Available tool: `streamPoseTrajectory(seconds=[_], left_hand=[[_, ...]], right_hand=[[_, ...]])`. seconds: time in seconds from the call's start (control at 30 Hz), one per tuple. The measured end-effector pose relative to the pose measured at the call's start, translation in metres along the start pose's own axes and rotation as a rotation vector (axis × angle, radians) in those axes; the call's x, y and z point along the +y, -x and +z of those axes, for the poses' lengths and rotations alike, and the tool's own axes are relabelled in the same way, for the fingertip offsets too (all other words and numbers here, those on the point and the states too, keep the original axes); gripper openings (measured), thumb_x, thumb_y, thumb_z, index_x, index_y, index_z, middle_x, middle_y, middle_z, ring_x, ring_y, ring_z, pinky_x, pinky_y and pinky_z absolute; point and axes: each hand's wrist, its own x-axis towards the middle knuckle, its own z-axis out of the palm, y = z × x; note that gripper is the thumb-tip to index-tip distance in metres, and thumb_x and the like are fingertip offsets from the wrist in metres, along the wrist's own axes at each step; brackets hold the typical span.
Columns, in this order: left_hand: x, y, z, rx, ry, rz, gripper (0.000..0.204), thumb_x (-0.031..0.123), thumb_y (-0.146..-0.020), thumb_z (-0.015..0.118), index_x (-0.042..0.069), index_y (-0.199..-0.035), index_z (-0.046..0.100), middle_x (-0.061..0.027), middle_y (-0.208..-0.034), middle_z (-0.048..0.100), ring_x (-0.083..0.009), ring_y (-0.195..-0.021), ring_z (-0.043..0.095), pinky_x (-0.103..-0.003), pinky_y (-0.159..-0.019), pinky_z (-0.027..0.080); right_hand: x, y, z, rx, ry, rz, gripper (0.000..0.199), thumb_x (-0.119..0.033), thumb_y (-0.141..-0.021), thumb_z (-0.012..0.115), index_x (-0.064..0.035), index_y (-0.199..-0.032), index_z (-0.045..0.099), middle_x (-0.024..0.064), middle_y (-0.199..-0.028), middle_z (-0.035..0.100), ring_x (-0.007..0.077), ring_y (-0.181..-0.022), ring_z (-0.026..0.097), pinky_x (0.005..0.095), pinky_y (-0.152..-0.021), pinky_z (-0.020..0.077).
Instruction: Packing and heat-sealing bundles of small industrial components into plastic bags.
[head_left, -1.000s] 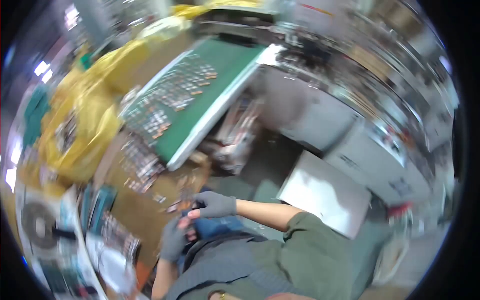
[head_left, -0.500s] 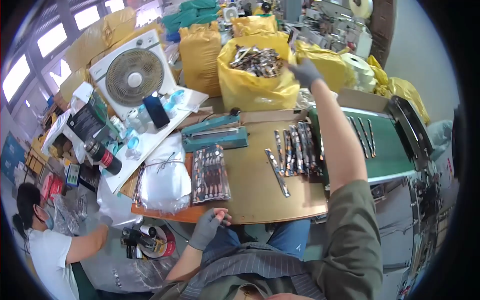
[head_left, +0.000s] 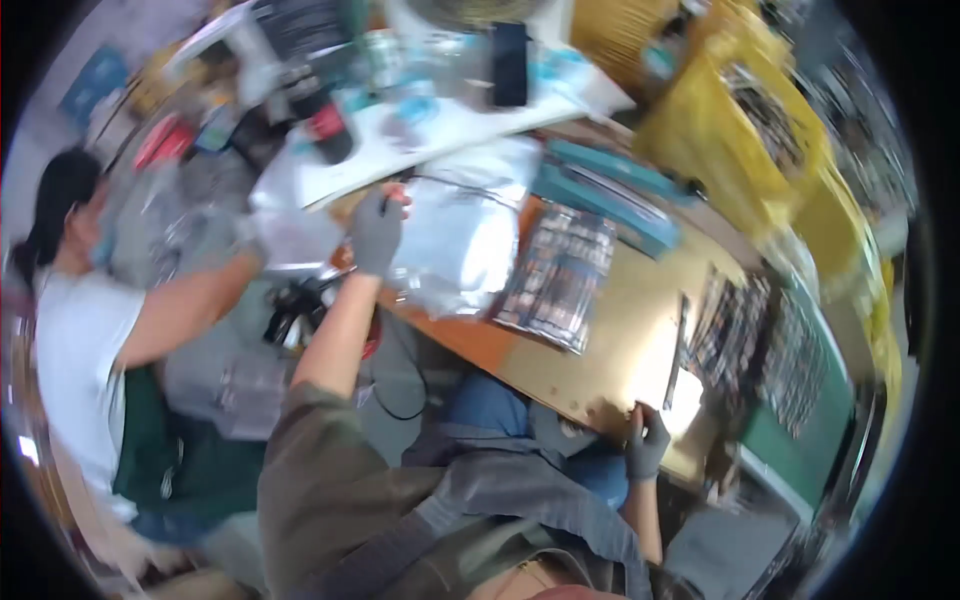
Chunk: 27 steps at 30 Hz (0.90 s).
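My left hand (head_left: 377,235), in a grey fingerless glove, is over the left edge of a stack of clear plastic bags (head_left: 462,235). Blur smears its fingers, and I cannot tell whether they grip a bag. My right hand (head_left: 647,440), gloved the same way, is at the front edge of the table (head_left: 545,385) with its fingers slightly apart and nothing visible in them. Just beyond it lies a single thin dark patterned strip (head_left: 677,350). A filled clear pack of such strips (head_left: 562,275) rests beside the bag stack. More loose strips (head_left: 735,325) lie in a row farther right.
A teal bag sealer (head_left: 610,200) stands behind the pack. On the white shelf (head_left: 450,135) are a phone (head_left: 509,65) and a dark bottle (head_left: 328,125). A yellow sack (head_left: 700,140) stands beyond the table, a green surface (head_left: 800,440) at right. A co-worker (head_left: 90,300) sits at left.
The view has turned left. My right hand has come back from the yellow sack to the table's front edge. My left hand has moved from the front edge to the plastic bag stack.
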Motion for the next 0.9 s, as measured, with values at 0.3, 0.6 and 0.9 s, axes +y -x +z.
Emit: streamPoseTrajectory(seconds=[0.3, 0.6, 0.9], left_hand=[[0.052, 0.152, 0.191, -0.951, 0.319, -0.090, 0.024, 0.019, -0.093, 0.053, 0.002, -0.108, 0.057, -0.0039, -0.084, 0.062, -0.0093, -0.074, 0.059, -0.023, -0.068, 0.048], [0.037, 0.188, 0.377, -0.839, 0.049, -0.069, 0.052, 0.049, -0.094, 0.039, 0.000, -0.097, 0.059, -0.0022, -0.068, 0.052, -0.0114, -0.061, 0.050, -0.026, -0.057, 0.041], [0.104, 0.187, 0.445, -0.947, 0.024, -0.353, 0.081, 0.071, -0.079, 0.042, -0.005, -0.108, 0.053, -0.0328, -0.106, 0.057, -0.0439, -0.104, 0.054, -0.041, -0.089, 0.042]], right_hand=[[0.053, -0.166, -0.225, 0.648, 0.685, 0.160, 0.067, -0.051, -0.086, 0.051, -0.0026, -0.131, 0.042, 0.0225, -0.128, 0.046, 0.0358, -0.120, 0.044, 0.0387, -0.098, 0.0369], [0.060, -0.225, -0.164, 0.251, 0.789, 0.153, 0.083, -0.055, -0.083, 0.053, -0.0002, -0.139, 0.028, 0.0265, -0.132, 0.041, 0.0400, -0.117, 0.044, 0.0423, -0.099, 0.0352], [0.065, -0.244, -0.094, 0.306, 0.384, 0.575, 0.094, -0.067, -0.071, 0.057, 0.0078, -0.126, 0.040, 0.0343, -0.110, 0.055, 0.0441, -0.106, 0.055, 0.0451, -0.092, 0.0434]])
